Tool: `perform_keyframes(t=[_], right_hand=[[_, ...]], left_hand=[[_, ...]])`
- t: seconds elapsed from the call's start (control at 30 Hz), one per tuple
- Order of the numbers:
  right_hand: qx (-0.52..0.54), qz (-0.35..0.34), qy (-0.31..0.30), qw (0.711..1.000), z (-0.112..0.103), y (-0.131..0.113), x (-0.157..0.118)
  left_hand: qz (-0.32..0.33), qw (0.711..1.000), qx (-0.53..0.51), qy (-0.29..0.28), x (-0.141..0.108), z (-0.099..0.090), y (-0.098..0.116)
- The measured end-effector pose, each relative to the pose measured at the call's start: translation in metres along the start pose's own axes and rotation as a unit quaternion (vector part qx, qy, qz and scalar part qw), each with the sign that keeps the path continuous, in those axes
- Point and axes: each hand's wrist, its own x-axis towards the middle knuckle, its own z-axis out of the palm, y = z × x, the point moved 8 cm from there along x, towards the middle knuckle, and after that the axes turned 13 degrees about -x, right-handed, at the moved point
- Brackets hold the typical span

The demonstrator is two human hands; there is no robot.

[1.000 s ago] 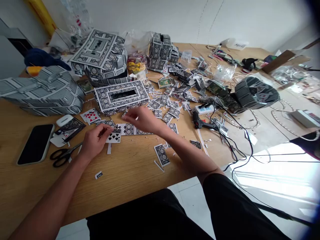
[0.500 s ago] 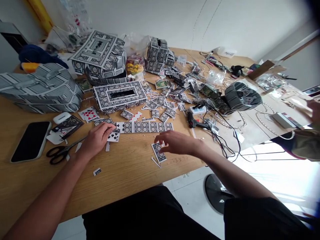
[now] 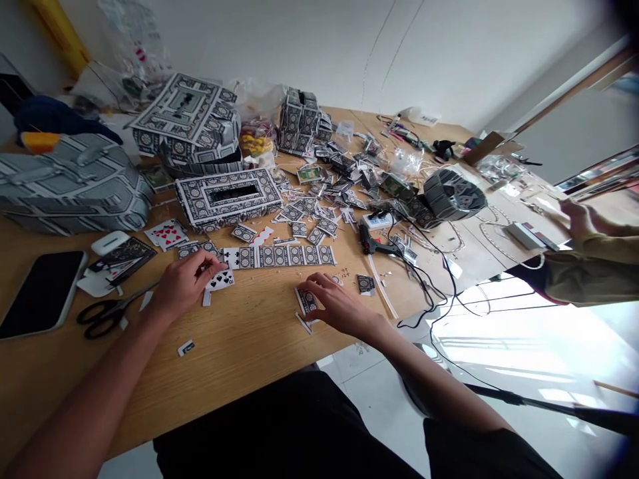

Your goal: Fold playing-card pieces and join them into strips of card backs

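My left hand [image 3: 186, 283] is curled, thumb and forefinger close together, beside a ten of spades [image 3: 219, 280] lying face up. Whatever its fingers may hold is too small to make out. A long row of patterned card backs [image 3: 287, 256] runs to the right from a club card [image 3: 231, 258] near those fingertips. Over a single playing card [image 3: 307, 303], back side up on the table, my right hand [image 3: 335, 303] reaches with fingers and thumb apart around it. A thin white strip [image 3: 303, 324] lies just below that card.
Scissors [image 3: 102, 316] and a phone [image 3: 42, 293] lie left. Behind stand a card-patterned box with a slot [image 3: 229, 196] and woven bags [image 3: 74, 186]. Card scraps, a glue gun [image 3: 374, 243] and black cables [image 3: 439, 293] spread rightward. Another person's hand [image 3: 576, 216] is at far right.
My right hand has lowered onto the single card, fingers now around it. My left hand has drawn back slightly from the row's end. The view has shifted, showing a small card piece right of my hand.
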Motion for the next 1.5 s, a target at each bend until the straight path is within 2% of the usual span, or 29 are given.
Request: perform_keyframes(t=[0.2,0.3,0.37,0.47,0.53,0.63,0.7,0.77,0.87,1.0,1.17,1.33,1.5], right_hand=[[-0.036,0.032,-0.011,0.999,-0.003,0.002,0.007],[0.001,0.040,0.022,0.999,-0.020,0.003,0.012],[0.073,0.028,0.027,0.997,-0.035,-0.001,0.021],[0.254,-0.030,-0.018,0.967,-0.052,-0.023,0.049],[0.323,-0.060,0.006,0.944,-0.066,-0.040,0.075],[0.352,-0.105,0.022,0.930,-0.074,-0.065,0.118],[0.339,-0.135,0.002,0.931,-0.070,-0.078,0.145],[0.332,-0.161,-0.015,0.929,-0.066,-0.084,0.167],[0.326,-0.158,-0.043,0.931,-0.057,-0.081,0.188],[0.284,-0.155,-0.056,0.945,-0.053,-0.073,0.190],[0.179,-0.163,-0.005,0.970,-0.061,-0.071,0.184],[0.210,-0.149,-0.031,0.966,-0.051,-0.070,0.187],[0.231,-0.140,-0.027,0.963,-0.046,-0.068,0.190]], left_hand=[[-0.025,0.998,-0.053,0.034,-0.001,-0.005,-0.010],[-0.088,0.986,-0.134,0.037,-0.003,-0.001,-0.024],[-0.130,0.969,-0.205,0.034,-0.004,0.004,-0.030],[-0.156,0.941,-0.298,0.033,-0.003,0.008,-0.029],[-0.162,0.929,-0.331,0.038,-0.002,0.008,-0.027],[-0.156,0.923,-0.349,0.036,-0.001,0.006,-0.024],[-0.148,0.925,-0.348,0.039,0.000,0.005,-0.025],[-0.138,0.927,-0.346,0.048,0.000,0.002,-0.026],[-0.131,0.929,-0.341,0.065,0.001,-0.002,-0.029],[-0.137,0.939,-0.305,0.077,0.000,-0.006,-0.032],[-0.144,0.950,-0.261,0.096,0.000,-0.011,-0.033],[-0.159,0.942,-0.289,0.066,-0.001,-0.006,-0.030],[-0.157,0.933,-0.321,0.041,-0.003,0.002,-0.028]])
